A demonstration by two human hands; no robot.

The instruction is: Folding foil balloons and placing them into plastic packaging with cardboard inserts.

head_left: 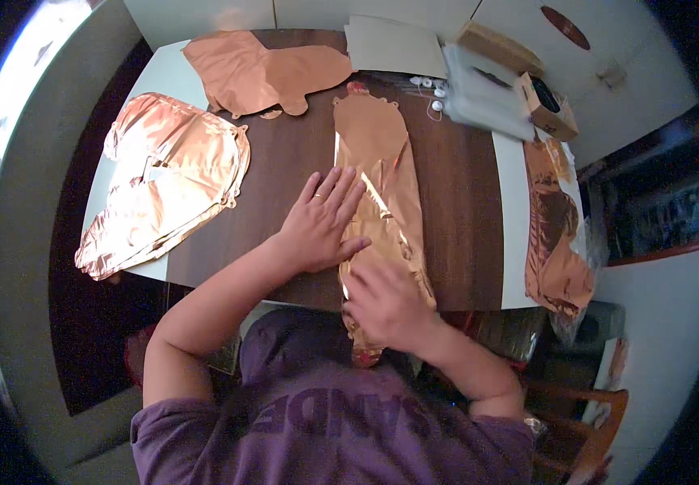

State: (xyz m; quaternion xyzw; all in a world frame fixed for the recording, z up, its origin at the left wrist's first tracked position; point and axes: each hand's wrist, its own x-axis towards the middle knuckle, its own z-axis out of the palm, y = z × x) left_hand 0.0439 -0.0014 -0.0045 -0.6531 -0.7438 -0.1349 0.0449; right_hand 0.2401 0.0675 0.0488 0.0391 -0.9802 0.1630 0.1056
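A long, flat, copper-coloured foil balloon [375, 153] lies lengthwise in front of me, its near end hanging past the table's front edge. My left hand [323, 222] rests palm down on its left side, fingers stretched out, with a ring on one finger. Over the nearer part of the same balloon is my right hand [390, 303], fingers bent and smeared by motion. Whether it pinches the foil cannot be made out. Creases and bright reflections run along the foil between the hands and beyond them.
Shiny folded foil balloons [180, 153] lie at the left, another flat one [277, 73] at the back. White sheets [394, 44], a clear plastic case [483, 93], a small open box [547, 105] and white earphones [437, 93] stand back right. More foil [555, 250] overhangs the table's right edge. A wooden chair [600, 412] is below.
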